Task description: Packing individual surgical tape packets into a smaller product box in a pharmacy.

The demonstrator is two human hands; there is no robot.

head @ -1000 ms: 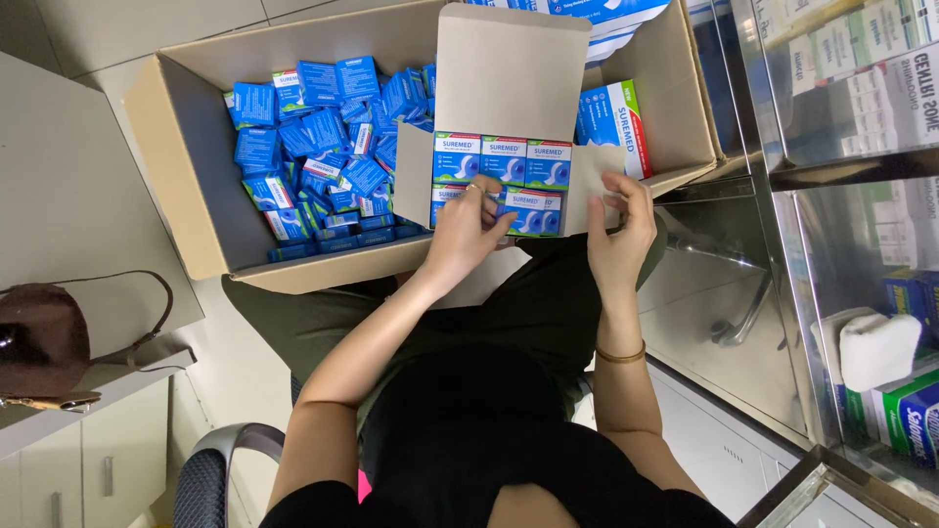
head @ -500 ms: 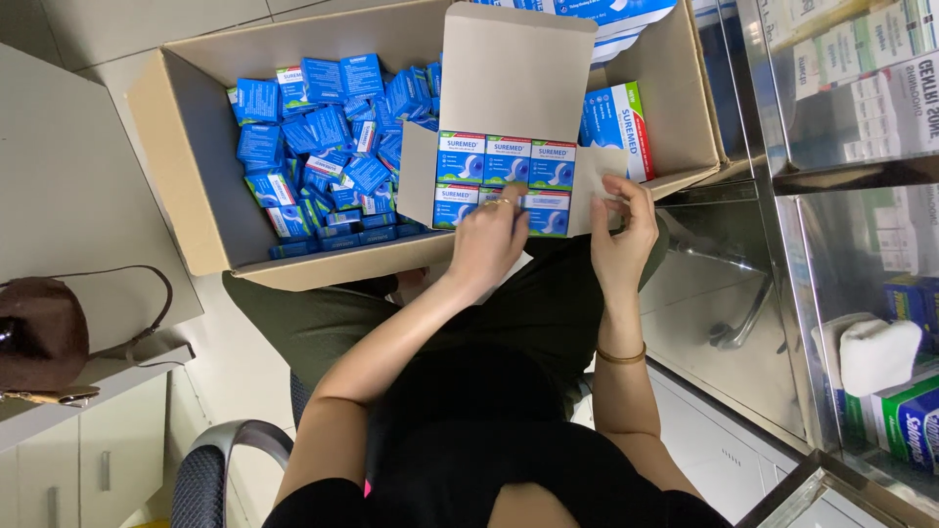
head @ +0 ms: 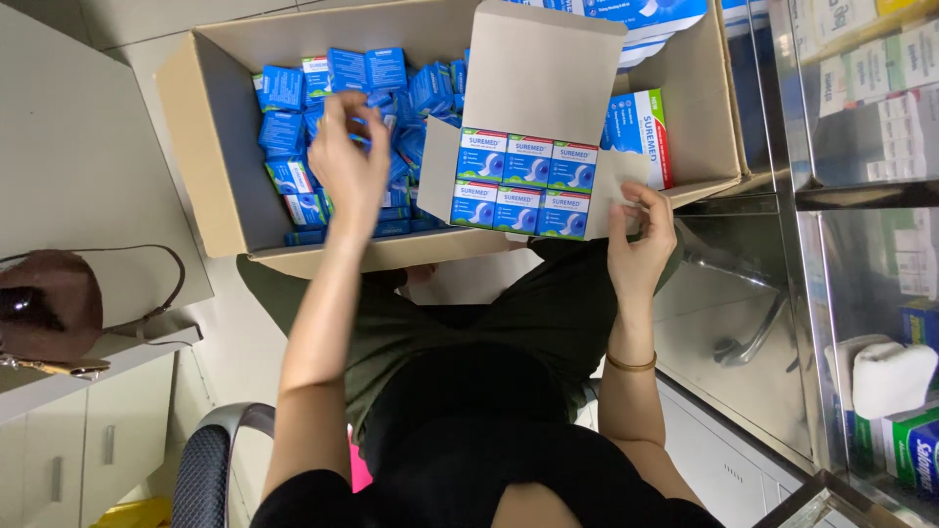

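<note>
A big cardboard carton (head: 210,186) sits in front of me, heaped with several small blue boxes (head: 284,88). Inside it stands a smaller white carton (head: 548,68) with its lid up, filled with two rows of blue and white boxes (head: 528,186). My left hand (head: 347,161) reaches over the loose blue boxes, fingers curled down onto them; whether it grips one I cannot tell. My right hand (head: 641,240) holds the side flap of the white carton at its right edge.
A brown handbag (head: 54,313) lies on a grey counter (head: 68,156) at the left. Glass shelves (head: 861,196) with packaged goods stand at the right. A red and white box (head: 641,132) leans in the big carton's right end. A chair arm (head: 210,460) shows below.
My left hand left the front of the white carton and swung left over the pile of loose blue boxes. My right hand stayed at the white carton's right flap.
</note>
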